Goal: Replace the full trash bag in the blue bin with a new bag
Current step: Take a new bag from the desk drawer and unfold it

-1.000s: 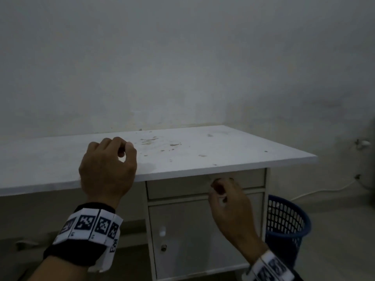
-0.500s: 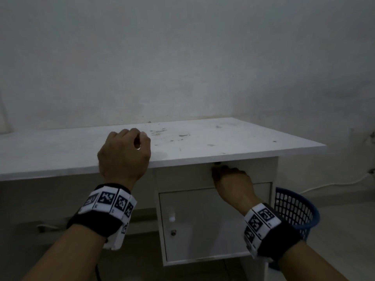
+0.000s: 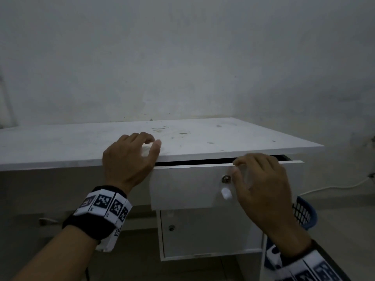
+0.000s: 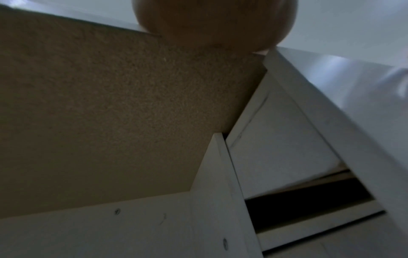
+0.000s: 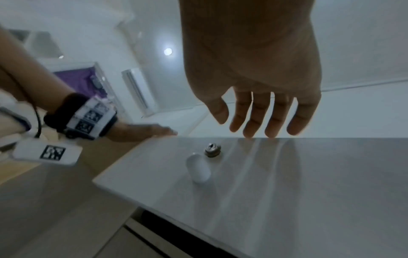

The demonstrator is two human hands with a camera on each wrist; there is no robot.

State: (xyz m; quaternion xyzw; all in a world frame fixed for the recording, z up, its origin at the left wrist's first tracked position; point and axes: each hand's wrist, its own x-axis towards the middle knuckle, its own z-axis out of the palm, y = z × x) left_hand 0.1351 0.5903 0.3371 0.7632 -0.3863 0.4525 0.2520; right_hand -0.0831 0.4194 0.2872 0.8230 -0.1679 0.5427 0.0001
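The blue mesh bin [image 3: 304, 213] stands on the floor right of the white desk [image 3: 223, 134], mostly hidden behind my right arm; no bag shows in it. The desk's top drawer [image 3: 186, 185] is pulled out a little, its inside dark. My right hand [image 3: 261, 183] is at the drawer front's top edge, right of the lock [image 3: 225, 178] and white knob [image 3: 226, 193]. In the right wrist view its fingers [image 5: 258, 118] are nearly straight, tips at that edge, holding nothing. My left hand [image 3: 129, 159] rests on the desk's front edge, fingers loosely bent on top.
A cabinet door [image 3: 203, 230] with a small lock is shut below the drawer. A white cable [image 3: 334, 188] runs along the wall base at the right. The left wrist view shows the desk's brown underside [image 4: 99, 104] and the drawer's side [image 4: 276, 139].
The drawer was shut and now stands out toward me, pulled by my right hand. That hand moved from under the desk edge to the drawer's top edge. My left hand stayed on the desk.
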